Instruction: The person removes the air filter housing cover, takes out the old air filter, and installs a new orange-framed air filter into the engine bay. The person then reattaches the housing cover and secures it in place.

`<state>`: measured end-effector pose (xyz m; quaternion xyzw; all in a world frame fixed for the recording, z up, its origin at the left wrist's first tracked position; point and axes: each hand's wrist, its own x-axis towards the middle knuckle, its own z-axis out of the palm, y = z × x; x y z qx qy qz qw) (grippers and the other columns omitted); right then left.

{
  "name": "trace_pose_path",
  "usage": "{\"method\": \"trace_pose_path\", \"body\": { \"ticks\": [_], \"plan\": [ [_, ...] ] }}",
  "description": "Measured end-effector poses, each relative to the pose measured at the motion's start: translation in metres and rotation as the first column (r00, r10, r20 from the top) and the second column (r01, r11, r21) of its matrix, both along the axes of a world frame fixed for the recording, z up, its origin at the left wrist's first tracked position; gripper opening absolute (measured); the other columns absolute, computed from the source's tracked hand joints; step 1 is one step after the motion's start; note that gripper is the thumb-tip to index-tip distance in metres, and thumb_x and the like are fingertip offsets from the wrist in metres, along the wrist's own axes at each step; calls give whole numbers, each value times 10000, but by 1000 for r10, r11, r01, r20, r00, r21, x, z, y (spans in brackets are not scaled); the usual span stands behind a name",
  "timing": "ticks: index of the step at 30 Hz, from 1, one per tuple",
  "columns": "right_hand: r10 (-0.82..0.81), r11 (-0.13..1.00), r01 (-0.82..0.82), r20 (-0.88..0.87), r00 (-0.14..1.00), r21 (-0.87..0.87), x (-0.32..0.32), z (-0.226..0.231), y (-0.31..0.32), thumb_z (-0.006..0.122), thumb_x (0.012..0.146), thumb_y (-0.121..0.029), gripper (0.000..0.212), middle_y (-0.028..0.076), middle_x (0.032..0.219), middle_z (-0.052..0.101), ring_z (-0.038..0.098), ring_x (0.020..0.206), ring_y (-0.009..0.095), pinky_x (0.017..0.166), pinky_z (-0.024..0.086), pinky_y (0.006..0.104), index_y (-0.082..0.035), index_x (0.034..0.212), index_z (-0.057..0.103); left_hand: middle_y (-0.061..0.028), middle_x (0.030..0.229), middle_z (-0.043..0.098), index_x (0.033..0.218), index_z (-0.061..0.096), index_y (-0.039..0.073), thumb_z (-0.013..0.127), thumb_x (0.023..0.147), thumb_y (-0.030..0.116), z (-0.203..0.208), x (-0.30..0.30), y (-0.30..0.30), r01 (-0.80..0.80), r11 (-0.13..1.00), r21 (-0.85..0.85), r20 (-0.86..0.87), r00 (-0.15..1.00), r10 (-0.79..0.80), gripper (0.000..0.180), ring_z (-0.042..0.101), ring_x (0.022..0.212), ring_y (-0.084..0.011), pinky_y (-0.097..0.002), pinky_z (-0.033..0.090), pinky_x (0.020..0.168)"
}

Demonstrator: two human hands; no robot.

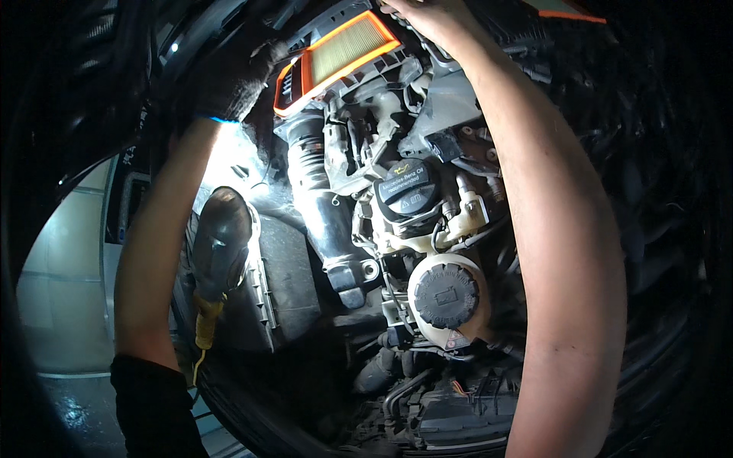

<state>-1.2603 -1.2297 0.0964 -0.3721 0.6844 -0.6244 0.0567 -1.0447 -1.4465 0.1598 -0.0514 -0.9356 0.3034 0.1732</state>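
Nearest to you, your right forearm [565, 244] is bare and crosses the right side; your left forearm [156, 259] comes out of a black sleeve [156, 408]. Between them, low in the engine bay, is a pale round reservoir [427, 334] with a dark ribbed cap [444, 294]. To the left of it there is an oval dark thing with yellow neck, which looks like a hand lamp [221, 240]. Further on, you see the black oil cap [403, 189], and at its left a ribbed duct [307, 156], shining in the strong light.

Beyond these, near the upper edge, lies the air filter [351, 52], above the upper end of the duct and between your two hands. Its frame is bright orange, the pleats are pale yellow, and at the lower left end the orange border surrounds a dark part. The pleated face is turned up toward you. The long axis goes slanting, from lower left to upper right.

Your left hand [238, 85], in a dark glove with a blue cuff, is just beside the left end of the filter; its fingers are lost in shadow, so I cannot tell if it grasps something. Your right hand [416, 11] is near the upper right corner of the filter, but the edge of view cuts it, and I cannot tell its grip either.
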Motion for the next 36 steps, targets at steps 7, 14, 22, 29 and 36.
{"method": "trace_pose_path", "body": {
  "ticks": [7,14,22,29,36],
  "plan": [
    [78,987,-72,40,996,-144,11,-4,-6,679,853,-429,417,123,950,720,686,905,214,751,516,297,-41,1003,703,-185,1301,541,1389,442,147,638,874,105,-5,20,5,-35,966,255,-64,997,53,553,558,1138,-376,-434,473,947],
    [36,999,-36,102,994,2,22,5,2,666,843,-490,493,129,973,719,680,941,212,752,516,309,-30,1018,704,-183,1233,579,1359,474,151,624,884,109,-4,26,5,-97,978,185,-87,990,114,500,589,1067,-358,-414,495,890],
    [47,999,-46,89,995,-16,22,5,0,709,840,-406,433,110,954,724,674,891,152,738,510,271,-18,1032,708,-185,1251,572,1369,467,152,631,860,76,-10,28,-8,-51,983,177,-97,993,69,540,573,1100,-371,-432,481,923],
    [111,987,-87,183,977,-134,23,4,-1,724,848,-329,348,69,936,725,664,856,116,729,512,260,-22,1014,719,-186,1231,582,1350,481,135,653,841,55,7,27,10,55,998,31,-123,991,-51,544,583,1088,-361,-433,489,915],
    [56,998,-57,76,996,12,23,7,-1,710,850,-378,365,72,974,727,666,911,137,750,515,274,-48,1005,726,-169,1220,592,1322,510,131,672,844,79,-19,40,-23,-42,983,180,-101,993,61,508,581,1095,-354,-432,487,924]
  ]
}}
